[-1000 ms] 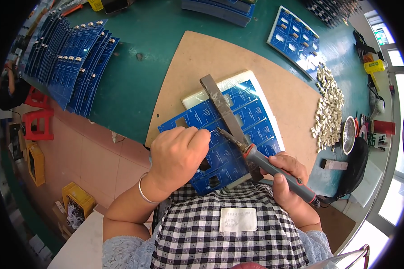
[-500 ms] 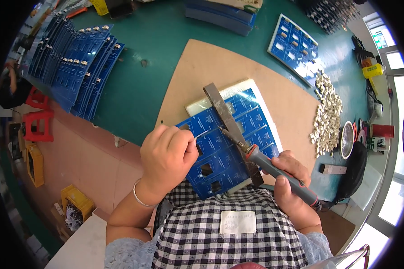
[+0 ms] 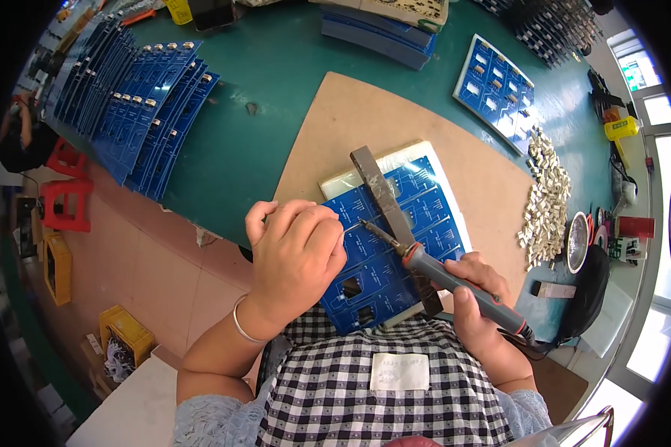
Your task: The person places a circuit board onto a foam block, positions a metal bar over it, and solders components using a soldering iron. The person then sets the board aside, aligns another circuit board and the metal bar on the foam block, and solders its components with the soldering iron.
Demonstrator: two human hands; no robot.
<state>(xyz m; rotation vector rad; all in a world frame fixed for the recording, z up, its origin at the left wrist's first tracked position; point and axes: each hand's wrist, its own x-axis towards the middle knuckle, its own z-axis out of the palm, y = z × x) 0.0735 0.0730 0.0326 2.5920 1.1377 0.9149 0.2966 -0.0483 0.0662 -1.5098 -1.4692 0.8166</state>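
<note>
Left fingers (image 3: 311, 226), curled together, neared the soldering iron (image 3: 455, 278) clamped in right fingers (image 3: 482, 273); apron label (image 3: 400, 372) unreadable.

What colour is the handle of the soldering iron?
The handle is grey with red trim; see the head view.

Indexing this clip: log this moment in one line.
left hand: curled over blue circuit board; right hand: gripping soldering iron above board; metal bar: across board; pale parts: piled at right
</note>
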